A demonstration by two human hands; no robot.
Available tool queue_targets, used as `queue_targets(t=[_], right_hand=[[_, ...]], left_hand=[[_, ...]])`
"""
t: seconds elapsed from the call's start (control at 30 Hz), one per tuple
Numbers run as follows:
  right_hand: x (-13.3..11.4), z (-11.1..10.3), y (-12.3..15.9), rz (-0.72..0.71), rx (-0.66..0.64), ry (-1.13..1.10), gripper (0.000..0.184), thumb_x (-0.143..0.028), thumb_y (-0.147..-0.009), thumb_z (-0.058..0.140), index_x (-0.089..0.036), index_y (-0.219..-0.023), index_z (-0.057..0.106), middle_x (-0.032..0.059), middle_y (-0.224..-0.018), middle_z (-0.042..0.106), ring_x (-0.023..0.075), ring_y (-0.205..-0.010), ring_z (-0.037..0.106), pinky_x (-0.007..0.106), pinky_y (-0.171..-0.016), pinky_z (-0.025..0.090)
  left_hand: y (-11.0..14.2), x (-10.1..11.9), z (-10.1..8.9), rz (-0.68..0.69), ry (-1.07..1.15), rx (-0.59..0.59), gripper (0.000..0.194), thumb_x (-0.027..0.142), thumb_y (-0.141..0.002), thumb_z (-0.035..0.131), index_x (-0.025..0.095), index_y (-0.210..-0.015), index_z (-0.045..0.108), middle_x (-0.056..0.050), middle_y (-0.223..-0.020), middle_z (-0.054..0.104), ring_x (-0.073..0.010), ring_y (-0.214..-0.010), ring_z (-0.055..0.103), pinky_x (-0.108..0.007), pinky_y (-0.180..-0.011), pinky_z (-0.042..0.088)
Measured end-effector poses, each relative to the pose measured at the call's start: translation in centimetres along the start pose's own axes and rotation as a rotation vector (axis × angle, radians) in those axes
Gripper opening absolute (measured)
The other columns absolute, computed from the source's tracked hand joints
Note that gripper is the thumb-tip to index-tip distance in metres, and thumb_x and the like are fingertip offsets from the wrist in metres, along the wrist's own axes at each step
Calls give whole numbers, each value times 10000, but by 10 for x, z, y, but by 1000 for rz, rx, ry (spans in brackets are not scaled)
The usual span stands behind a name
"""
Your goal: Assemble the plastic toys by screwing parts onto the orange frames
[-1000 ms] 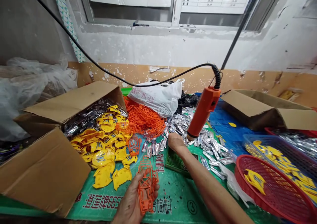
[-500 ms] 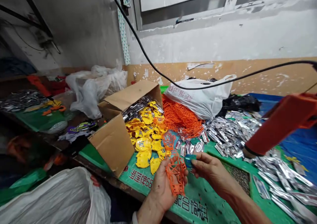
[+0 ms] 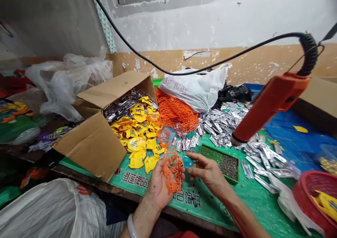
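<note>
A: Left hand (image 3: 158, 192): holding what?

B: An orange plastic frame (image 3: 172, 171), resting against the palm, just above the green printed mat (image 3: 237, 210) on the tabletop (image 3: 86, 176). Left fingers (image 3: 158, 167) half curled around the frame's edge, in a light grip.

A: And the right hand (image 3: 207, 171)?

B: Raised just beside the frame, right fingers (image 3: 196, 157) reaching in and nearly closed on a small blue piece (image 3: 187, 162). Pinched, by the look of it, though too small to be sure.

A: Step in hand?

B: Judging from the hold, blue piece and orange frame brought close together, with no clear join between them.

A: Call of the next move?

B: Steady fingers, frame kept still, blue piece lined up against it.

A: Around the hands?

B: Yellow plastic pieces (image 3: 137, 159) beside a cardboard box (image 3: 89, 145), a heap of orange frames (image 3: 176, 111), silver sachets (image 3: 223, 122), a green tray of dark grains (image 3: 229, 167), and an orange handheld tool (image 3: 271, 104) hanging on a coiled cord.
</note>
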State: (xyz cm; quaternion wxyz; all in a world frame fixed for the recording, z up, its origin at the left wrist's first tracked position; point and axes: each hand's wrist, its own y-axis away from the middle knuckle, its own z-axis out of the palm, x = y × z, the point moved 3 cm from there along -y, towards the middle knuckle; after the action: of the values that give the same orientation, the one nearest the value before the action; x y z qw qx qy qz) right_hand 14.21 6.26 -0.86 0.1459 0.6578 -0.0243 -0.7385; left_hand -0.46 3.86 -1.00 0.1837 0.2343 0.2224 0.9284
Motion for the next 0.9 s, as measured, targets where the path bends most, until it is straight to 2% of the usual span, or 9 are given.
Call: queue_targets(t=[0.1, 0.2, 0.3, 0.37, 0.5, 0.63, 0.73, 0.9], right_hand=[[2, -3, 0, -55, -21, 35, 456, -220, -576, 738, -188, -1025, 667, -44, -743, 500, 87, -555, 480, 256, -490, 463], [4, -6, 1, -159, -55, 162, 413, -188, -635, 697, -221, -1046, 671, -14, -855, 503, 106, -651, 469, 250, -525, 469], [6, -10, 1, -267, -78, 351, 378, -177, -693, 664, -223, -1069, 669, -5, -853, 517, 121, -700, 472, 266, -614, 454], [7, -12, 0, -266, -64, 413, 356, -231, -716, 668, -201, -1071, 671, -14, -780, 503, 125, -673, 468, 276, -619, 429], [5, -12, 2, -159, 5, 373, 437, -380, -727, 668, -169, -1109, 658, -25, -694, 497, 134, -624, 462, 288, -599, 414], [1, -3, 12, -86, 35, 232, 477, -448, -731, 654, -181, -1126, 650, 47, -898, 646, 195, -809, 569, 343, -736, 478], [-1, 8, 23, -143, 79, 229, 445, -485, -767, 618, -204, -1110, 654, 71, -1037, 651, 229, -945, 583, 360, -802, 491], [-7, 22, 37, -352, 119, 332, 321, -431, -831, 590, -242, -1083, 652, 48, -982, 620, 181, -872, 577, 285, -730, 507]], left_hand=[[0, -3, 1, -6, -21, 0, 270, 335, -896, 483, 112, -930, 630, -88, -775, 695, -196, -654, 672, -303, -623, 527], [-1, -5, 0, -18, -23, 8, 271, 335, -895, 489, 111, -923, 638, -87, -780, 692, -195, -650, 669, -304, -616, 524], [-2, -6, 0, -25, 1, 5, 291, 332, -905, 464, 108, -918, 650, -87, -781, 690, -198, -652, 662, -321, -623, 523], [-4, -7, -1, -18, 26, 6, 261, 298, -902, 475, 110, -919, 656, -78, -779, 691, -191, -673, 658, -324, -658, 525], [-7, -8, -2, 25, 27, 32, 147, 174, -881, 531, 127, -933, 660, -33, -729, 681, -132, -647, 631, -263, -681, 511], [-11, -13, -5, 34, -5, 43, 146, 137, -838, 591, 150, -962, 667, -4, -630, 649, -115, -536, 589, -238, -584, 497], [-12, -15, -6, 37, 21, 82, 157, 109, -834, 576, 155, -939, 683, -6, -643, 662, -113, -524, 585, -232, -568, 497], [1, -10, -2, 49, -78, 44, 309, 88, -852, 522, 203, -1101, 665, -41, -838, 724, -192, -778, 666, -303, -755, 526]])
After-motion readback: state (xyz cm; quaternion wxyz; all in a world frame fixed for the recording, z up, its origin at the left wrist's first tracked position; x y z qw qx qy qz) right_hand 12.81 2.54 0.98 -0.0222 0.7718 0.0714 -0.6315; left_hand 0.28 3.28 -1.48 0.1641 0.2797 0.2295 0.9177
